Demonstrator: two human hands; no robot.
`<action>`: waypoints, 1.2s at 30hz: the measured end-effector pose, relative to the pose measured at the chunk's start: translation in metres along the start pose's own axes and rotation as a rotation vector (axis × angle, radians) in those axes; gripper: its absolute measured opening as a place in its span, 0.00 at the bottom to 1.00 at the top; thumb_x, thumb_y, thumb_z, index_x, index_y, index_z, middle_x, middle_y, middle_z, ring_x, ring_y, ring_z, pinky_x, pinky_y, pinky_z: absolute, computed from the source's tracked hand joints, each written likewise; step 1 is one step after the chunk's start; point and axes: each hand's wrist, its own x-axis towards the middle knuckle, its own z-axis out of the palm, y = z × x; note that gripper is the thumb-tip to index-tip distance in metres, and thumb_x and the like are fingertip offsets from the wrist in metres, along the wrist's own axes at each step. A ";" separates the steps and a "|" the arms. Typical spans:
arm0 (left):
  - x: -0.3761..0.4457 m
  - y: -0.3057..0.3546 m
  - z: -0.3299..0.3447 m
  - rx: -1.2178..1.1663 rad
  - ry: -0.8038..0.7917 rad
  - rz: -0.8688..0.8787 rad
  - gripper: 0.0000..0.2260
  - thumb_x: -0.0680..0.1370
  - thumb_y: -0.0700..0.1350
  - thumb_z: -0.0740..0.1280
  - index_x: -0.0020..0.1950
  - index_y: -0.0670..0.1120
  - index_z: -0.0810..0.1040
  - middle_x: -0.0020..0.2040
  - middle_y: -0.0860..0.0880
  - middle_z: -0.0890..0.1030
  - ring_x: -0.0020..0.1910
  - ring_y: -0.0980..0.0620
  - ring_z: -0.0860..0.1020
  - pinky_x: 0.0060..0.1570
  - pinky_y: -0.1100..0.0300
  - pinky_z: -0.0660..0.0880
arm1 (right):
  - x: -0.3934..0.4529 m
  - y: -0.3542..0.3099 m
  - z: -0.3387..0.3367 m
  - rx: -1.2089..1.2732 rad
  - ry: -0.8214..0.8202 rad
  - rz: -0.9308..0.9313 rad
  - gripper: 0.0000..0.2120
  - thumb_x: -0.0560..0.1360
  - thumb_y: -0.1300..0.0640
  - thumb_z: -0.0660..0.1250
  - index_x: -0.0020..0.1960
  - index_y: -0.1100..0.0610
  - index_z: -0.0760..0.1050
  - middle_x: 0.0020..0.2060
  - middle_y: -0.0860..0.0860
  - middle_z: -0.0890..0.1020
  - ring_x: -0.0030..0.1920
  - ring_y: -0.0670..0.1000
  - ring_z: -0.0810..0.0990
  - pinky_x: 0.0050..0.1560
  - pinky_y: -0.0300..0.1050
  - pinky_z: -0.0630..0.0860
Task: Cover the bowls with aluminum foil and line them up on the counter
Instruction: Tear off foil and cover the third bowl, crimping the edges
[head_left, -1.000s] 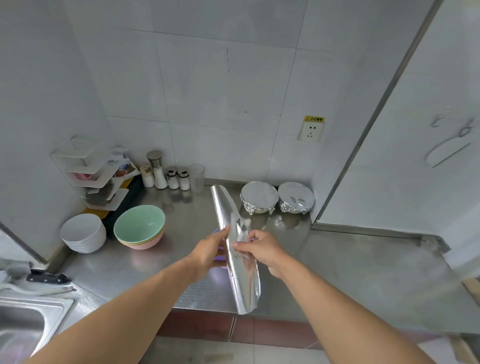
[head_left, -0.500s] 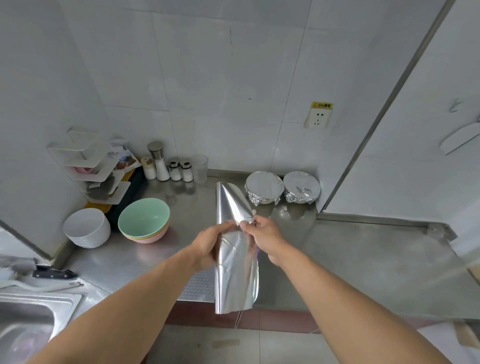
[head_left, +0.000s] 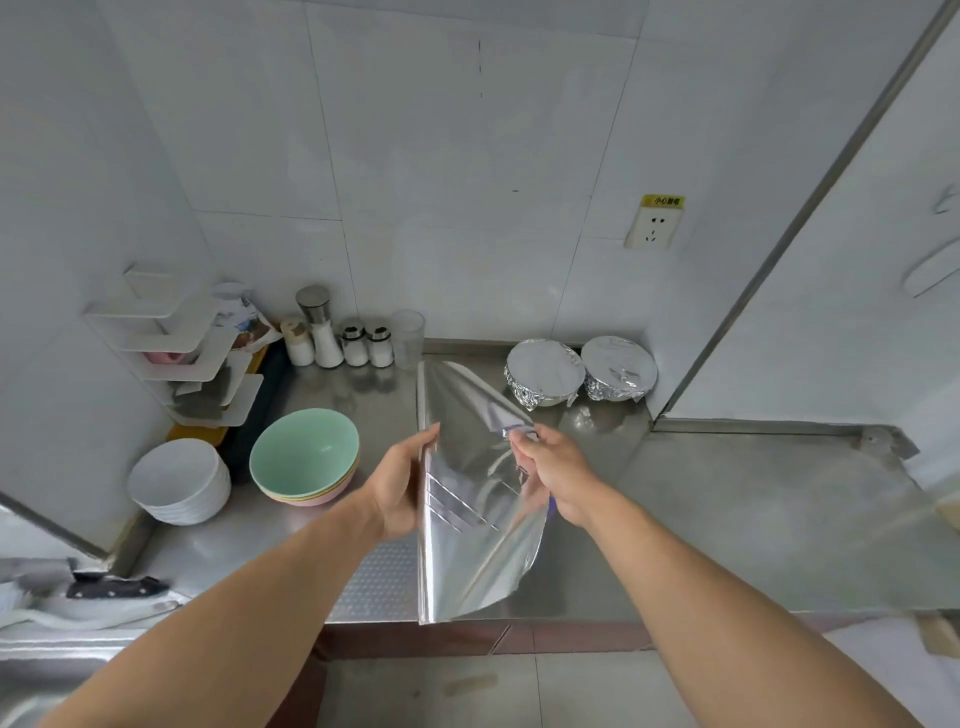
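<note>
1. Head view: the right hand's fingers (head_left: 522, 441) pinched the free corner of the aluminium foil sheet (head_left: 467, 499), while the left hand (head_left: 400, 486) held the sheet's straight left edge, fingers fairly straight along it and the thumb hidden behind, so how firm that hold was could not be told.
2. The sheet hung between the two hands above the steel counter (head_left: 753, 519), its long axis running from the person toward the wall, and it was only partly spread.
3. The uncovered stack of pastel bowls (head_left: 304, 457) lay to the left of the foil, just beside the left hand and nearer to it than to the right hand (head_left: 558, 475); a stack of white bowls (head_left: 179, 480) stood further left.
4. Two foil-covered bowls (head_left: 544, 379) stood touching or nearly so at the back wall, beyond the right hand.
5. Judged from this, the sheet would need opening fully and carrying leftward.
</note>
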 end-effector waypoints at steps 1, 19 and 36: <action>0.000 0.001 -0.003 0.012 0.004 0.000 0.28 0.80 0.61 0.63 0.67 0.40 0.81 0.64 0.36 0.81 0.63 0.35 0.80 0.70 0.36 0.71 | 0.002 0.002 -0.001 -0.026 0.026 -0.003 0.08 0.82 0.56 0.66 0.46 0.58 0.76 0.33 0.49 0.74 0.26 0.44 0.71 0.28 0.35 0.69; 0.015 -0.008 -0.001 -0.040 0.131 0.013 0.24 0.79 0.58 0.67 0.68 0.44 0.82 0.65 0.42 0.80 0.55 0.41 0.82 0.62 0.46 0.77 | 0.017 0.025 -0.065 -0.122 0.185 -0.156 0.16 0.83 0.49 0.64 0.42 0.59 0.75 0.25 0.45 0.67 0.27 0.43 0.63 0.33 0.42 0.62; 0.016 -0.005 0.004 0.026 0.185 -0.043 0.26 0.78 0.64 0.65 0.67 0.47 0.83 0.59 0.42 0.85 0.51 0.41 0.85 0.58 0.46 0.79 | 0.030 0.035 -0.122 -0.216 0.249 -0.124 0.21 0.83 0.48 0.64 0.45 0.67 0.73 0.25 0.49 0.67 0.24 0.45 0.63 0.27 0.38 0.63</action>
